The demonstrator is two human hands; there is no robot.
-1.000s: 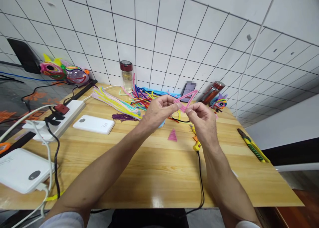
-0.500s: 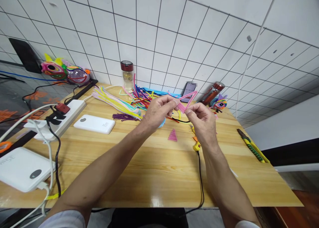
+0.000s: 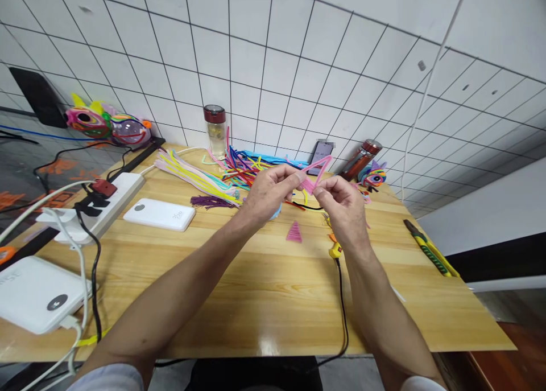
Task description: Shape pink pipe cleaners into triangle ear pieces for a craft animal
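Above the middle of the wooden table, my left hand point(image 3: 273, 193) pinches the left side of a pink pipe-cleaner piece point(image 3: 310, 180), bent into a triangular outline with strands filling its lower left part. My right hand point(image 3: 344, 209) has thumb and forefinger closed on the lower right of the same piece. Below the hands a small flat pink triangle point(image 3: 294, 232) lies on the table. The yellow tool point(image 3: 335, 250) with a black cord rests just left of my right wrist.
Bundled pipe cleaners point(image 3: 196, 177), a glass bottle point(image 3: 216, 135), a phone point(image 3: 321, 156) and a red flask point(image 3: 362, 159) stand or lie along the wall. At left are white power banks point(image 3: 160, 214) and a power strip point(image 3: 121, 200); at right, yellow-green pliers point(image 3: 430, 248).
The whole view has shifted slightly. Both hands keep hold of the pink piece, whose outline appears a little narrower at its upper right.
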